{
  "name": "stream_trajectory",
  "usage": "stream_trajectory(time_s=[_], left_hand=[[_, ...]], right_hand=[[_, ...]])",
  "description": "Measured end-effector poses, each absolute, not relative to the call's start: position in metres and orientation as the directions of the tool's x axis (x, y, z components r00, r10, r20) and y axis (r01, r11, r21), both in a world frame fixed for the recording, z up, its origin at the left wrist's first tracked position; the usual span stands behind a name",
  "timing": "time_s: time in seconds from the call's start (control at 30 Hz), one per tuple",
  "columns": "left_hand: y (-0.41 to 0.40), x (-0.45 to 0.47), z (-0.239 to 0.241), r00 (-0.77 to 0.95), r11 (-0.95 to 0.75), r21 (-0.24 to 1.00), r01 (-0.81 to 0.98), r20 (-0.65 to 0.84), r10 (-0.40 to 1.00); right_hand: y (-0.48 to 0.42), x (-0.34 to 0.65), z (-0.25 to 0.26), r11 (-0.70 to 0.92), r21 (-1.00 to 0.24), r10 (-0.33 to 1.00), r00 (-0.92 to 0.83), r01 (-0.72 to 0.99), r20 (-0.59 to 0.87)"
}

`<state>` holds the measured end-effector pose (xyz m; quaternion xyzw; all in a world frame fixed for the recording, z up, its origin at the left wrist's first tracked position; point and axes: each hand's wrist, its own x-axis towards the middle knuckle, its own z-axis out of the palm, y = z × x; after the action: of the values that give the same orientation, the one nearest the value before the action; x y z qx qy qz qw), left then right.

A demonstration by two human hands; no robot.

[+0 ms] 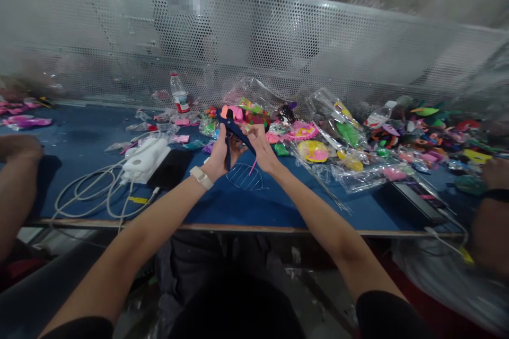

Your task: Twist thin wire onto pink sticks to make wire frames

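Observation:
My left hand [219, 154], with a pale watch on its wrist, is closed around a dark blue two-handled tool like pliers [228, 123]. The tool's handles are spread apart, and its head points away from me. Close against its right handle, my right hand [257, 143] has its fingers pinched together. A thin pink strip [253, 167] hangs below the right hand and seems held in it; the fingertips hide its upper end. Under both hands, a leaf-shaped wire frame [245, 177] with cross wires lies on the blue table [246, 213].
A white power bank or adapter [145, 159] with looping cables and a dark phone [170, 168] lie left. Plastic-wrapped colourful pieces [314, 151] and a bottle [180, 94] line the back. Thin rods [324, 183] and another phone [415, 201] lie right. Other people's arms [18, 185] flank me.

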<state>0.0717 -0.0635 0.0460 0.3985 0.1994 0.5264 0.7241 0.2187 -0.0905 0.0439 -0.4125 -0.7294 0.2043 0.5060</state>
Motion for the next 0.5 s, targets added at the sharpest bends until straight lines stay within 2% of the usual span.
stream_trajectory(time_s=[0.07, 0.17, 0.3, 0.4, 0.5], left_hand=[[-0.062, 0.072, 0.045, 0.363, 0.117, 0.798, -0.592, 0.134, 0.922], [-0.059, 0.073, 0.041, 0.331, 0.050, 0.814, -0.579, 0.179, 0.927], [-0.054, 0.068, 0.034, 0.250, -0.156, 0.851, -0.502, 0.315, 0.916], [-0.049, 0.058, 0.029, 0.217, -0.403, 0.877, -0.264, 0.461, 0.861], [-0.043, 0.048, 0.027, 0.248, -0.635, 0.769, 0.076, 0.602, 0.759]], right_hand=[[-0.090, 0.216, 0.042, 0.551, -0.743, 0.829, -0.151, 0.380, 0.538], [-0.087, 0.216, 0.041, 0.524, -0.716, 0.832, -0.097, 0.461, 0.547], [-0.081, 0.226, 0.043, 0.506, -0.642, 0.772, 0.028, 0.576, 0.635], [-0.078, 0.235, 0.045, 0.539, -0.584, 0.709, 0.048, 0.606, 0.704], [-0.078, 0.238, 0.046, 0.604, -0.500, 0.649, -0.018, 0.621, 0.761]])
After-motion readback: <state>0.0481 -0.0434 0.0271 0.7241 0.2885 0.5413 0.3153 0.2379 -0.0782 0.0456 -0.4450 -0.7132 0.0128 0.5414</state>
